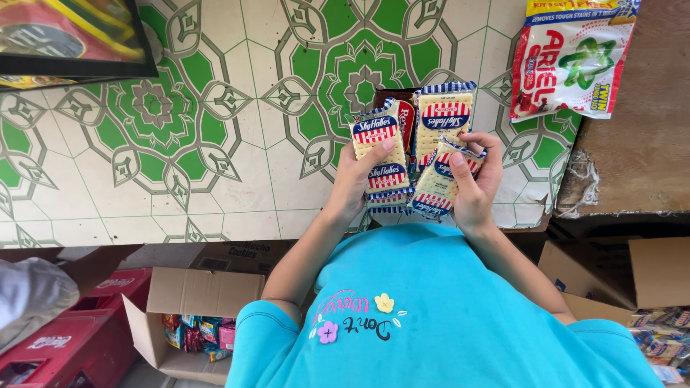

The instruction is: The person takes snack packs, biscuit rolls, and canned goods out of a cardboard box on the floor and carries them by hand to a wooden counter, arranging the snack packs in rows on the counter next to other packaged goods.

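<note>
While the camera is looking straight down over a turquoise shirt [431, 316], both hands are holding cracker packs above a green-and-cream patterned tile floor [215, 129]. Left hand [356, 179] is gripping a stack of cracker packs [381, 162], thumb pressing on the top pack's face, fingers wrapping behind. Right hand [476, 183] is clamping a tilted cracker pack [442, 179], thumb lying across its front. Another upright cracker pack [443, 115] is sitting between and above the hands; can't tell which hand is bearing it. A detergent sachet pack [571, 57] is hanging at upper right. An open cardboard box [180, 316] of snack packets is sitting lower left, beside a red crate [79, 338].
</note>
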